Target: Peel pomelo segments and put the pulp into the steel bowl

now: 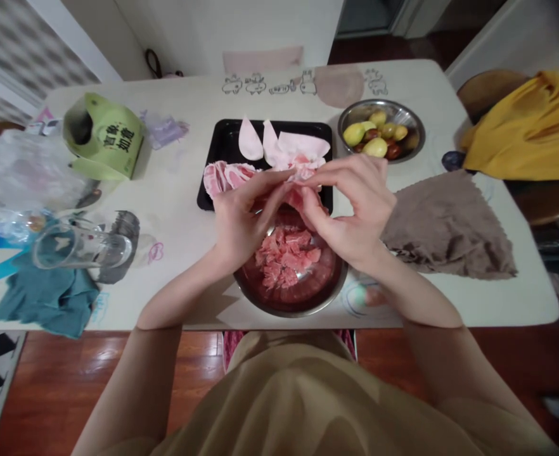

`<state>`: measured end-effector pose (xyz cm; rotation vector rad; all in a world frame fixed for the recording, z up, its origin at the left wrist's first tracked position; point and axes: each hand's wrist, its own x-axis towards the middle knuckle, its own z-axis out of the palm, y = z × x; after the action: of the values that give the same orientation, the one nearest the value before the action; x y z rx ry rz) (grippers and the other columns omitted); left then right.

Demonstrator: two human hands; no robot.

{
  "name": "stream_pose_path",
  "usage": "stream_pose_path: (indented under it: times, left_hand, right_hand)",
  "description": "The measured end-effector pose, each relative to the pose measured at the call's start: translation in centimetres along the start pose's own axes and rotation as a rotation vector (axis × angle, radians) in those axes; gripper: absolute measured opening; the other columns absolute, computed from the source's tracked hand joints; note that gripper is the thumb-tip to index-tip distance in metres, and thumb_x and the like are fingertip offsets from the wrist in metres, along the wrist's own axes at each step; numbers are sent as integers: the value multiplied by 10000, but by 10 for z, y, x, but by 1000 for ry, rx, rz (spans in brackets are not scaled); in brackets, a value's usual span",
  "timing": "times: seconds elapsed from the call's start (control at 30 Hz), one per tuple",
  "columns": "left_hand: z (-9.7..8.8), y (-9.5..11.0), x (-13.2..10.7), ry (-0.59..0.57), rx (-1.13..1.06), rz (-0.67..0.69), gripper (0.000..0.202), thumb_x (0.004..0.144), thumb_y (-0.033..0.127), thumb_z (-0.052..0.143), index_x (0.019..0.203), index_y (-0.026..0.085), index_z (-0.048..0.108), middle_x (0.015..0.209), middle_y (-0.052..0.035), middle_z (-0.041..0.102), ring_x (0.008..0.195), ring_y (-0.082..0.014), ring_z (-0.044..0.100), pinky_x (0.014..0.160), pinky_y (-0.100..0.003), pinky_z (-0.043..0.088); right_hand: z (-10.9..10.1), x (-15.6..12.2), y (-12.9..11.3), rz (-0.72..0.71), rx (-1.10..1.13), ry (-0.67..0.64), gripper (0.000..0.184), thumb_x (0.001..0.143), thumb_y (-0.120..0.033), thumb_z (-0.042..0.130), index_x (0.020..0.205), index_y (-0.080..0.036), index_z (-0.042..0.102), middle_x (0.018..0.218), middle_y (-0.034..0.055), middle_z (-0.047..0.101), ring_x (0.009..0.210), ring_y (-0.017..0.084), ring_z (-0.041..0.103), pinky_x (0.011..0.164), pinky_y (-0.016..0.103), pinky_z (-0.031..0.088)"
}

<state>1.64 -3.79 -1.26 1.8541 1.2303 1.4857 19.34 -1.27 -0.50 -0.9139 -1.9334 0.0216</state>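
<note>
Left hand (239, 218) and right hand (350, 209) are both closed in a fingertip pinch on one thin meat slice (301, 163). It is held above the steel bowl (260, 303) of small meat pieces (286, 253), just before the black tray (222, 142). Judged risk: the wet slice slips from the pinch and lands on the worktop (179, 209) or on the brown cloth (445, 228) beside the bowl.

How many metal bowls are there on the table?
2. The meat bowl is nearest the camera; the fruit bowl is right of the tray. None looks hidden.
</note>
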Motion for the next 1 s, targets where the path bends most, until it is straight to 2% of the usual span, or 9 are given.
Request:
stream_pose_path:
  times: [0.13,0.33,0.4,0.5,0.6,0.73,0.87,0.9,1.0]
  left_hand:
    - [1,5,1,26,53,43,198,990,318,647,1133,228,750,1090,-6,796,990,-168,773,907,-277,641]
    - [-7,8,8,-67,14,81,233,929,311,738,1136,207,757,1074,24,809,937,-141,777,858,-246,648]
    - [-12,5,9,-57,38,136,206,930,284,738,1122,214,767,1033,39,817,894,-119,777,813,-223,645]
    - [-17,4,10,-82,78,223,203,928,269,742,1120,206,766,1019,52,818,888,-110,773,816,-219,633]
    - [-18,9,10,-74,147,226,187,927,260,744,1106,213,769,1081,45,808,947,-134,773,896,-267,632]
    - [-18,15,8,-80,91,118,193,859,299,810,1027,210,778,1016,14,819,960,-181,784,931,-323,640]
    - [-19,8,0,-185,29,158,172,908,192,757,1070,244,779,1044,37,815,935,-145,788,877,-267,656]
    - [-19,6,-2,-191,42,117,189,920,170,737,1079,262,778,1056,52,812,941,-134,787,877,-259,659]
    - [-15,-1,-11,-180,2,128,245,912,125,733,1098,278,778,1032,62,814,902,-133,791,824,-247,676]
  right_hand:
    - [-3,2,-3,23,37,-44,39,979,-292,637,956,-266,655,980,7,756,971,214,692,919,438,489]
    - [-13,7,-8,76,-72,-104,143,996,-368,625,896,-282,680,946,4,773,960,215,697,915,431,493]
    - [-15,9,-8,77,-89,-139,147,1002,-373,619,911,-286,694,965,0,777,974,206,700,928,423,495]
    - [-17,8,-7,16,-62,-110,156,998,-380,631,930,-265,711,971,6,789,966,203,712,922,418,516]
    - [-20,5,-6,-24,-32,-63,147,980,-396,656,949,-269,722,955,2,790,954,214,715,924,429,531]
    - [-22,-3,-6,-34,3,-29,98,982,-344,653,976,-293,736,930,-14,788,926,209,722,919,431,541]
    - [-21,-14,-4,33,14,-90,138,993,-357,629,929,-322,745,885,-21,788,894,207,735,890,427,546]
    - [-20,-17,-4,41,21,-99,153,997,-341,623,910,-318,747,875,-23,791,877,203,737,879,425,545]
    - [-18,-24,-4,71,13,-134,183,1000,-317,615,872,-303,746,849,-29,796,828,192,734,864,427,536]
